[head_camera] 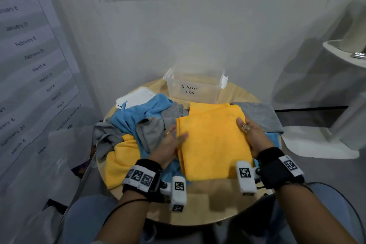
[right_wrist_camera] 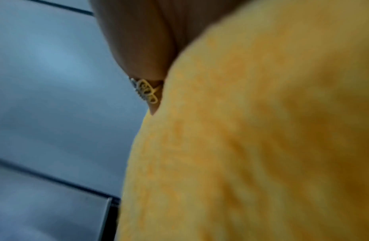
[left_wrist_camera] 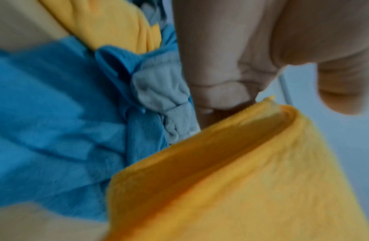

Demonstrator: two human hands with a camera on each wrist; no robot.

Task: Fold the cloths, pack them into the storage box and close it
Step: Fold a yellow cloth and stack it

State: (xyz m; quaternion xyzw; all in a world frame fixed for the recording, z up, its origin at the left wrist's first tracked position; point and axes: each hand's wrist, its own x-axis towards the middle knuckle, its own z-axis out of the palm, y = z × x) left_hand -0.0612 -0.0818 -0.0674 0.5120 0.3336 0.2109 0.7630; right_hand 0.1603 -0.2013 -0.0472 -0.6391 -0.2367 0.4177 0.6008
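**Both hands hold a folded yellow cloth over the round table**

A folded yellow microfibre cloth (head_camera: 213, 140) lies over the near middle of the round wooden table (head_camera: 208, 204), gripped at its two side edges. The left hand (head_camera: 170, 146) holds the left edge, thumb on top and fingers tucked under the fabric; in the left wrist view the fingers (left_wrist_camera: 224, 73) meet the cloth's fold. The right hand (head_camera: 253, 134), wearing a gold ring (head_camera: 245, 128), clasps the right edge the same way, thumb on top.

The clear plastic storage box (head_camera: 193, 89), labelled "STORAGE BOX", stands open at the table's far edge, just beyond the cloth. Its white lid (head_camera: 136, 97) lies flat at the far left edge. A loose heap covers the left side: a blue cloth (head_camera: 138, 113), a crumpled grey cloth (head_camera: 152, 130) and another yellow cloth (head_camera: 120, 160). A flat grey cloth (head_camera: 261, 115) lies at the right edge.
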